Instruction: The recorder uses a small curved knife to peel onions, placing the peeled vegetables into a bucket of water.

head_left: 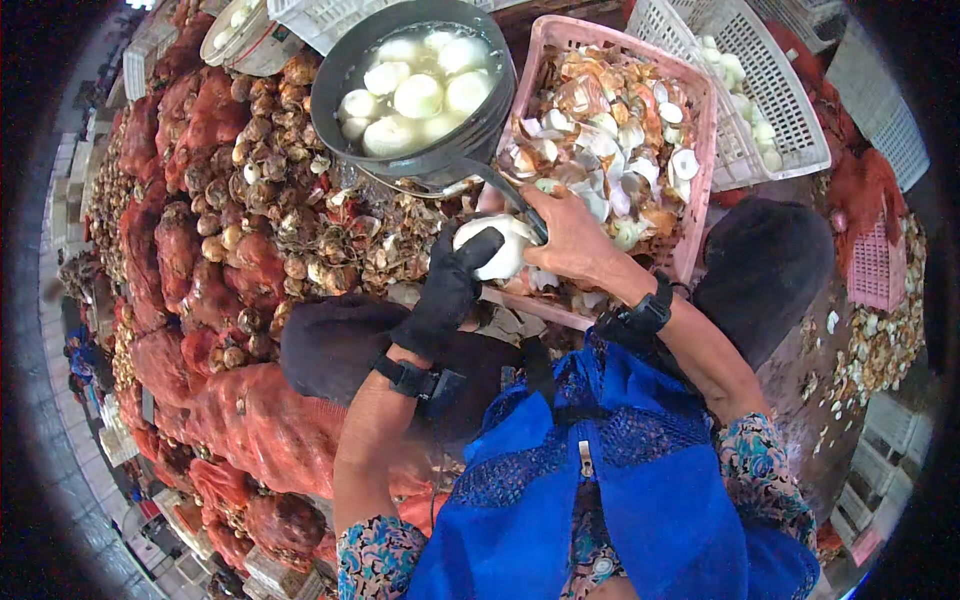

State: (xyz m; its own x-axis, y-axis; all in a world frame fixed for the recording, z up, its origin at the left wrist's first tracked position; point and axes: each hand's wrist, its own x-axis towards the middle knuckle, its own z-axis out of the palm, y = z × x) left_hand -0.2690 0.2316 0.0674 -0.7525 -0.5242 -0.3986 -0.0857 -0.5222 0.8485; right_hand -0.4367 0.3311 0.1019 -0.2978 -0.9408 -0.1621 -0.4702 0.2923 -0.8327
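My left hand [446,295], in a black glove, is closed around a large peeled white onion [510,250] in front of my knees. Bare, my right hand [578,237] grips a dark, curved knife [503,187] at the onion's right side. The fingers partly hide the knife, so where its edge meets the onion is unclear. Just beyond, a dark round tub [336,118] holds several peeled onions [418,97] in water. To its right, a pink plastic crate [702,150] is heaped with onion skins and cut ends [610,140], close to my right hand.
Unpeeled onions [275,150] and red mesh sacks [265,420] crowd the left side. White crates [790,120] stand at the far right, one with peeled onions. A white bucket [250,45] is at the far left. Onion scraps [880,345] cover the floor at right.
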